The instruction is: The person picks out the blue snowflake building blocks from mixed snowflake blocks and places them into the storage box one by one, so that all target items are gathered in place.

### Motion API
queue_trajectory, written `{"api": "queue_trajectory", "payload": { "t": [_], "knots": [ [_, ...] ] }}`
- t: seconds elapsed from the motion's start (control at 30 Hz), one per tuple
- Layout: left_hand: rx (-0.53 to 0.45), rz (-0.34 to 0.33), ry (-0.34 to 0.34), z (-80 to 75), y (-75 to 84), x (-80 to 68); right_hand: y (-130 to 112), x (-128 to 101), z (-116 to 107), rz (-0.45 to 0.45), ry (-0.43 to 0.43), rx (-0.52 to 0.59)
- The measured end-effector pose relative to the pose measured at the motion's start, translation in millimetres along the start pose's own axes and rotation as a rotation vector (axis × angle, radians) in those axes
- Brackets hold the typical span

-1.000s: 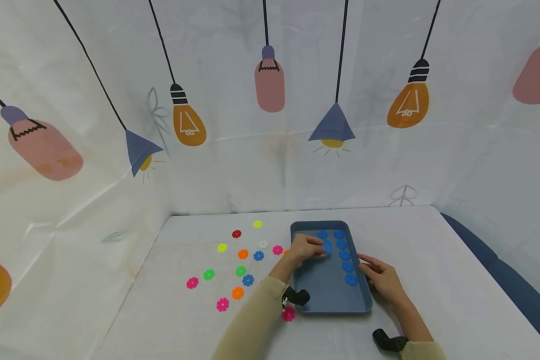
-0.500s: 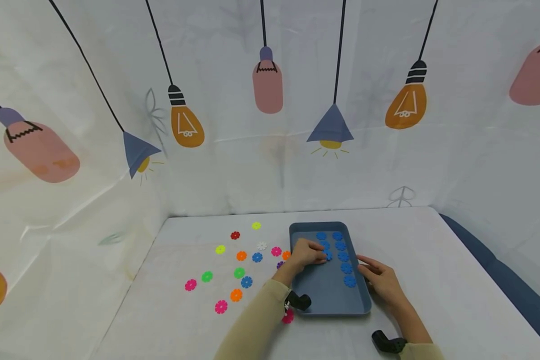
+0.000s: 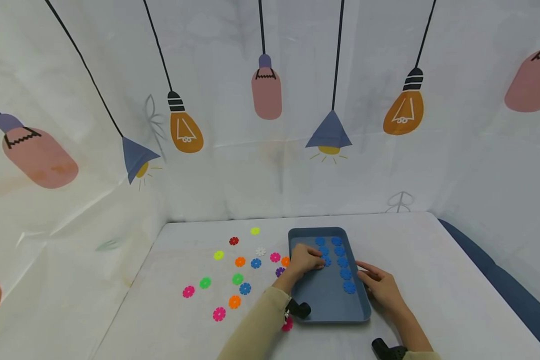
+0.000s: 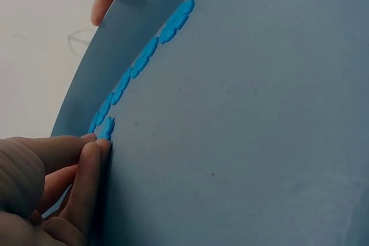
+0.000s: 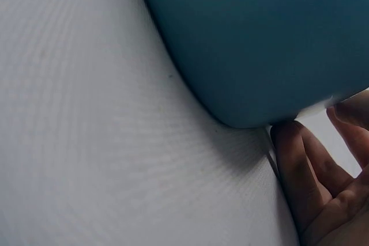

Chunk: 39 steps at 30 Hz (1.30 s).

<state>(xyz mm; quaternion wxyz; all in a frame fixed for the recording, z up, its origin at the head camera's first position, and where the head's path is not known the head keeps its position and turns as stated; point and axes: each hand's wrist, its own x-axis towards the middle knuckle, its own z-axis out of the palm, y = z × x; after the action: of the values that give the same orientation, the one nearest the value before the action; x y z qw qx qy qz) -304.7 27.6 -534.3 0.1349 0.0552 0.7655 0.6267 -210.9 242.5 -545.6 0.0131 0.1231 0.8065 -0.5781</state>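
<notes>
Several blue flower discs point(image 3: 342, 261) lie in rows inside the blue tray point(image 3: 326, 300) on the desk point(image 3: 432, 280). The left hand point(image 3: 305, 259) pinches one disc point(image 4: 105, 128) between curled fingertips point(image 4: 91, 159) against the tray floor. The right hand point(image 3: 380, 287) rests against the tray's right rim with relaxed fingers point(image 5: 297, 165). These discs look thin, light and stiff, probably slick plastic, so a pinch at the notched edge should serve best.

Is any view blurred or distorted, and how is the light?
Head view: even, soft light, wide-angle bending at the edges, the tray sharp. Left wrist view: left hand close and slightly soft, blue pieces clear. Right wrist view: right hand dark, tray underside shadowed.
</notes>
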Motion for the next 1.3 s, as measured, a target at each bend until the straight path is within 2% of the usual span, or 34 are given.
{"api": "queue_trajectory", "payload": {
  "t": [0.43, 0.5, 0.6, 0.77, 0.9, 1.07, 1.3],
  "knots": [
    [-0.002, -0.002, -0.006, -1.9, 2.3, -2.1, -2.4, 0.1, 1.9, 0.012, 0.001, -0.004],
    [0.010, 0.001, -0.013, -4.1, 6.7, -4.1, -2.9, 0.2, 2.2, 0.008, -0.003, -0.002],
    [0.047, 0.041, -0.052, -10.8, 19.7, -7.5, -3.7, -1.0, 1.9, -0.010, -0.003, 0.002],
    [0.122, 0.157, -0.118, -32.8, 48.1, -16.5, -4.1, -3.3, 0.3, -0.024, -0.004, 0.006],
    [0.151, 0.226, -0.135, -54.4, 62.1, -26.3, -4.1, -2.5, -0.1, -0.005, -0.009, 0.013],
    [0.208, 0.306, -0.106, -80.5, 66.2, -41.0, -2.7, -1.0, -0.1, 0.007, -0.010, 0.011],
    [0.241, 0.301, -0.066, -110.7, 64.4, -59.6, -1.4, -1.1, -0.5, 0.001, -0.021, 0.006]
  ]
}}
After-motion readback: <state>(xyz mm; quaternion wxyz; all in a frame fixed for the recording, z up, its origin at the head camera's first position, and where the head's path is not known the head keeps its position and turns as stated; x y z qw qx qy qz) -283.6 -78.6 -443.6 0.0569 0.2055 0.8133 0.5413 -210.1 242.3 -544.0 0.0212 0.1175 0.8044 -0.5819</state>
